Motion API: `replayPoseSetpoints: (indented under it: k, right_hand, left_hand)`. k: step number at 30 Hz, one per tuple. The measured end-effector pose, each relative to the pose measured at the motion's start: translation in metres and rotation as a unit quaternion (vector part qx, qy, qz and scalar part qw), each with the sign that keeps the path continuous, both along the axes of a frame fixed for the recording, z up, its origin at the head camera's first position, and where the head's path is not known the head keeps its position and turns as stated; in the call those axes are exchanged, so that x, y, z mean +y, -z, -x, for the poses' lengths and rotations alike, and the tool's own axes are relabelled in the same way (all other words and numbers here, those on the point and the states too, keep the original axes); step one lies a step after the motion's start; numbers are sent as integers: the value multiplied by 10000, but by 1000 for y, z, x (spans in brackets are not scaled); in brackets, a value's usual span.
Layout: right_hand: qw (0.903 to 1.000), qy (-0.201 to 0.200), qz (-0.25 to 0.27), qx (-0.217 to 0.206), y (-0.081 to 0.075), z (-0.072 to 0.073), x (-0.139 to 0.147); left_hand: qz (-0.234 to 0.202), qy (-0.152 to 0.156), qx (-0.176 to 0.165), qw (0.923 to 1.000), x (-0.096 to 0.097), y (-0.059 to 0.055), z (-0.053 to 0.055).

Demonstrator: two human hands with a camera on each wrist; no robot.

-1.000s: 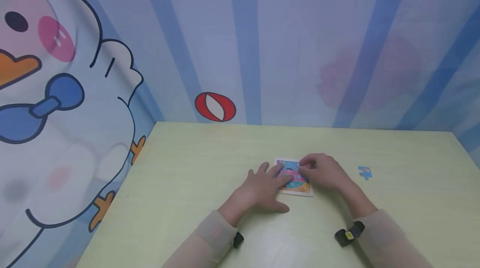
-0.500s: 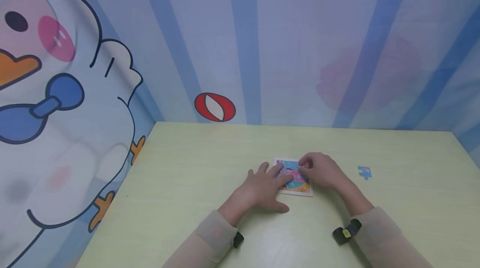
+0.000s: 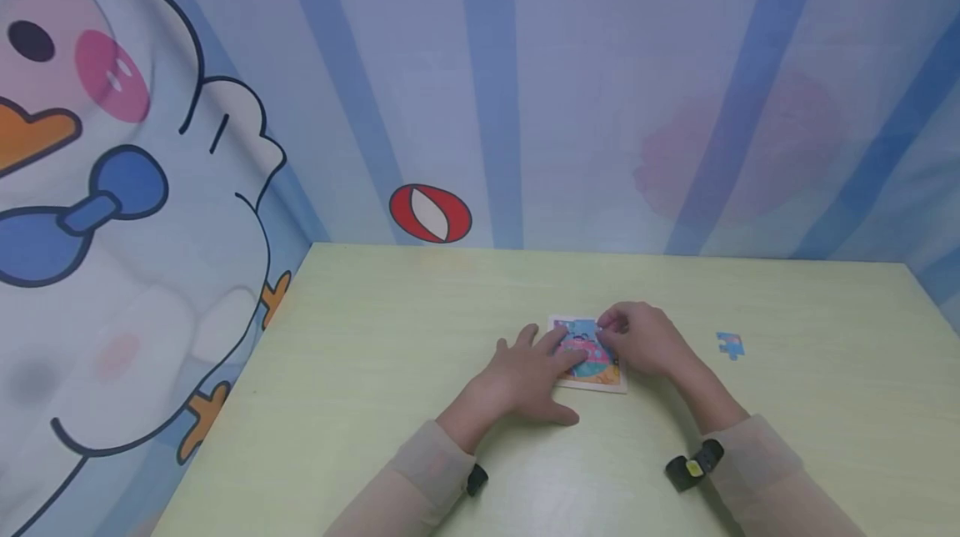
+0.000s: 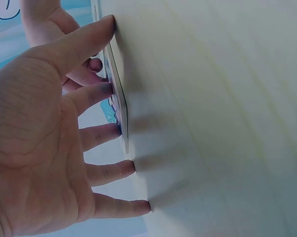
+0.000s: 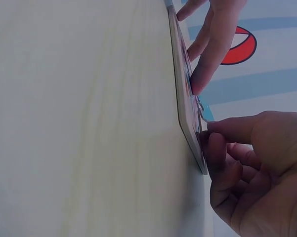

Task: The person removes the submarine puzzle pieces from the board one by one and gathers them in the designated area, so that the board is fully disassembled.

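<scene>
A small square jigsaw puzzle (image 3: 591,388) with a pale border lies on the table, its picture blue, pink and orange. My left hand (image 3: 527,377) spreads over its left side, two fingertips pressing on the picture and the others on the tabletop. At the upper right of the puzzle, my right hand (image 3: 647,340) pinches a blue puzzle piece (image 5: 206,110) between thumb and forefinger. In the right wrist view this piece stands tilted up from the board's surface; the fingers hide part of it. One loose blue puzzle piece (image 3: 730,345) lies to the right of my right hand.
The pale yellow table (image 3: 405,312) reaches back to a blue striped backdrop (image 3: 585,103). A large white cartoon bird (image 3: 172,287) is printed on the left side of it. Both wrists wear dark straps.
My right hand has shifted very slightly up, and the blue piece at the puzzle's top is now tilted more. The left hand stays in place.
</scene>
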State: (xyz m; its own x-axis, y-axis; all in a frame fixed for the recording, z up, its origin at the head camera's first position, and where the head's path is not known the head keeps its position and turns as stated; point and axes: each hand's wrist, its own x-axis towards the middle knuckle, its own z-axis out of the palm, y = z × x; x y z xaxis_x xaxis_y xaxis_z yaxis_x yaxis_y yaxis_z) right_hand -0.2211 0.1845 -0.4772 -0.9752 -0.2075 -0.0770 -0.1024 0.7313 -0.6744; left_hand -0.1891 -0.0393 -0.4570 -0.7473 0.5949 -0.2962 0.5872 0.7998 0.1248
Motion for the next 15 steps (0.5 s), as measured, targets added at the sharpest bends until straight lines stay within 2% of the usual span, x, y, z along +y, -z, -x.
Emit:
replayPoseSetpoints:
  k: [15]
  right_hand:
    - [9991,279,289,-136,2,-3,16]
  left_hand:
    - [29,-25,0,10000,1,1,0]
